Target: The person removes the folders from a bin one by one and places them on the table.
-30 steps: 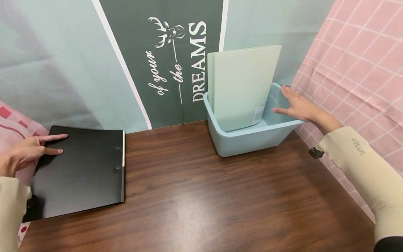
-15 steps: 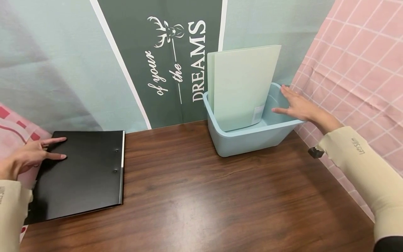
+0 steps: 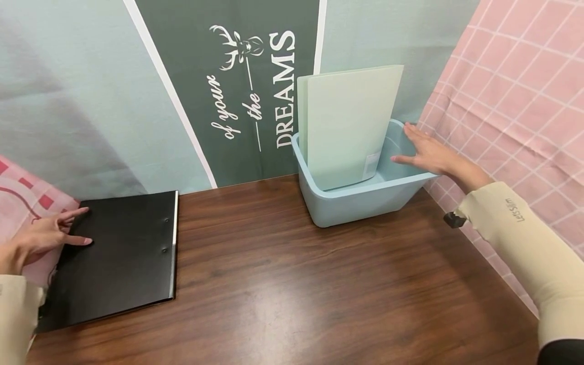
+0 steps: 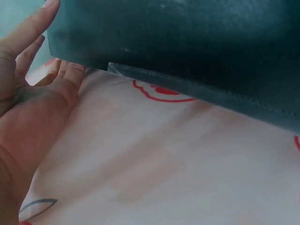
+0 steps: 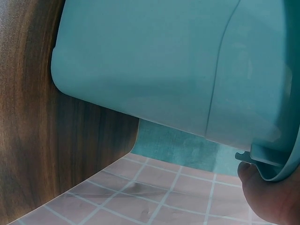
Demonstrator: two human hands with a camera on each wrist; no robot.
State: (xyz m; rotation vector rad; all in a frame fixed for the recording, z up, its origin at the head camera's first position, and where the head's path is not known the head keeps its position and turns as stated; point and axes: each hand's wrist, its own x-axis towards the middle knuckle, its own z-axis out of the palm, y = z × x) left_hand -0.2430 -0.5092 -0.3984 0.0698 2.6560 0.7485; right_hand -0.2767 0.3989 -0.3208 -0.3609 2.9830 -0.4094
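Observation:
At the left of the head view, my left hand (image 3: 47, 235) holds the left edge of a black file folder (image 3: 123, 253), thumb and one finger lying over its top face. In the left wrist view other fingertips (image 4: 72, 72) tuck against the folder's underside at one corner. Two small rivets show near its pale-edged right side. My right hand (image 3: 429, 149) grips the right rim of a light blue plastic bin (image 3: 360, 205), its thumb inside. Close up in the right wrist view, a fingertip (image 5: 246, 171) presses under the bin's lip. Two pale green folders (image 3: 351, 126) stand upright in the bin.
Both folder and bin are on a brown wood-grain table (image 3: 274, 284). Behind it hangs a grey-green printed cloth (image 3: 246, 101). A pink grid cloth (image 3: 515, 101) runs along the right, close to the bin, and a pink patterned cloth (image 3: 27, 192) borders the left.
The black folder has turned slightly and its far left corner has come nearer, with my left hand shifting the same way. My right hand keeps its place on the bin.

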